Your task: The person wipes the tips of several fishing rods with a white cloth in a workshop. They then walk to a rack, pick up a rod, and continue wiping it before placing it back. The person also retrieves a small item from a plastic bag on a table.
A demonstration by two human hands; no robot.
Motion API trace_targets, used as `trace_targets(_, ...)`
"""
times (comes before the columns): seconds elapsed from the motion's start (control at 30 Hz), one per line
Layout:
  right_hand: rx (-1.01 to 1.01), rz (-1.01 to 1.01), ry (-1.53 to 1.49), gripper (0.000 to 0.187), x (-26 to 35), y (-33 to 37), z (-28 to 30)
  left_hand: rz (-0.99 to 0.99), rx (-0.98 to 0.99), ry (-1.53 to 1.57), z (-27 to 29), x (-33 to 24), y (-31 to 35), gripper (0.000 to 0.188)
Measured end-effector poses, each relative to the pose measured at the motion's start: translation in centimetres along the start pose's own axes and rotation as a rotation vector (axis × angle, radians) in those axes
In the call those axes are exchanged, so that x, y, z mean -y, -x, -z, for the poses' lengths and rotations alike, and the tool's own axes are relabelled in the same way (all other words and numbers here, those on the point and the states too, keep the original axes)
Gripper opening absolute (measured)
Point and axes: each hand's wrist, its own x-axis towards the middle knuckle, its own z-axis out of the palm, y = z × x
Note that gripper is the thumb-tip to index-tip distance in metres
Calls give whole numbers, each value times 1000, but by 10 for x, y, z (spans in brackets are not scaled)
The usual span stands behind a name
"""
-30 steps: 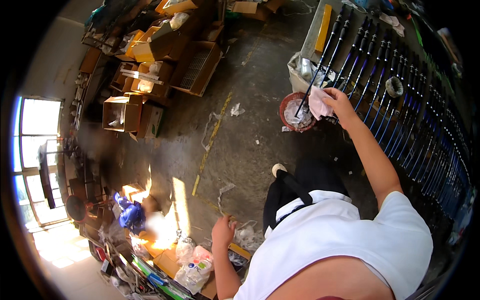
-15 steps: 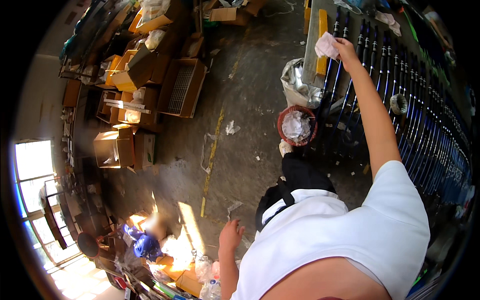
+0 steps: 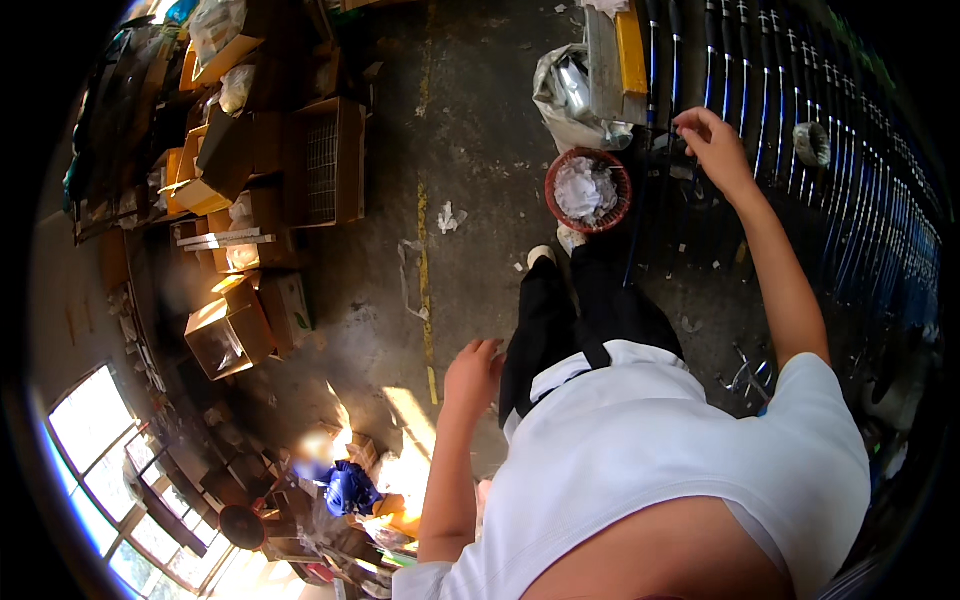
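Observation:
My right hand (image 3: 714, 148) reaches out at the upper right, its fingers bent and apart. The fingertips are next to a dark fishing rod (image 3: 676, 45), and I cannot tell whether they touch it. Many more rods with dark grips and blue shafts (image 3: 745, 60) stand side by side beyond it. A pale pink cloth (image 3: 608, 6) lies at the top edge, at the end of a bench, away from my hand. My left hand (image 3: 473, 377) hangs at my left side, loosely bent with its fingers apart and nothing visible in it.
A red basket (image 3: 551, 200) of crumpled white paper stands before my feet, beside a pale sack (image 3: 555, 110). The bench has a yellow edge (image 3: 630, 60). A roll of tape (image 3: 811, 145) lies on the rods. Cardboard boxes (image 3: 345, 165) are stacked at the left.
My right hand has let go of the pink cloth and come down along the rods. My left hand has risen a little. The view has shifted.

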Motion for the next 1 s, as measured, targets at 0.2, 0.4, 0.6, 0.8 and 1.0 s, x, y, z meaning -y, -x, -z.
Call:
trace_targets(0.2,178,28,262,22,-1,124,-42,-421,164,-91,12,-69,-78,29)
trace_targets(0.4,116,-103,526,30,-20,149,-89,-688,258,-120,-37,-116,-136,38)
trace_targets(0.6,92,-184,525,29,-27,148,-97,-773,293,-59,-89,-115,-177,28)
trace_targets(0.8,349,-300,496,31,-27,176,-97,-906,478,-108,-104,-79,-163,26)
trace_targets(1.0,-81,68,434,35,-69,100,-73,-832,123,181,-63,-128,-216,44)
